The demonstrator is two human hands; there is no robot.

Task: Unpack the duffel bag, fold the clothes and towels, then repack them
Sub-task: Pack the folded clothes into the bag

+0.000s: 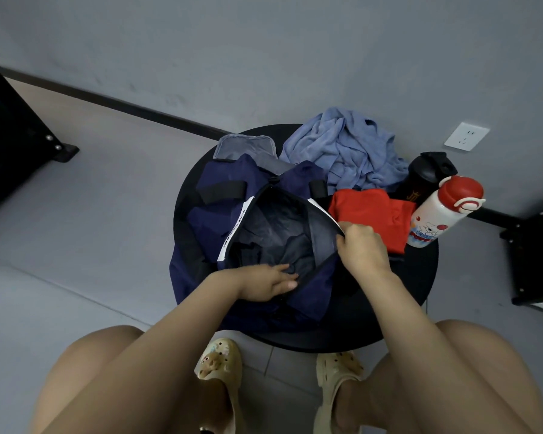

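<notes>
While you sit over the round black table [414, 277], the scene reads so:

Bag: your navy duffel [220, 220] lies unzipped on the table's left half, grey lining showing, white trim along the mouth, black straps near the far end.
Axis: its length runs from your knees away toward the wall, mouth facing up.
Left hand: your left hand [271, 281] reaches into the near end of the mouth, fingers fairly straight on dark cloth inside.
Right hand: your right hand [362, 247] pinches the bag's right rim and holds it up.
Clothes: a red garment [373, 211] lies just beside that rim; a crumpled blue towel [342, 151] sits behind it.
Edges: a white bottle [436, 214] and a black bottle [427, 173] stand at the table's right edge; bare tabletop shows near your right forearm.
</notes>
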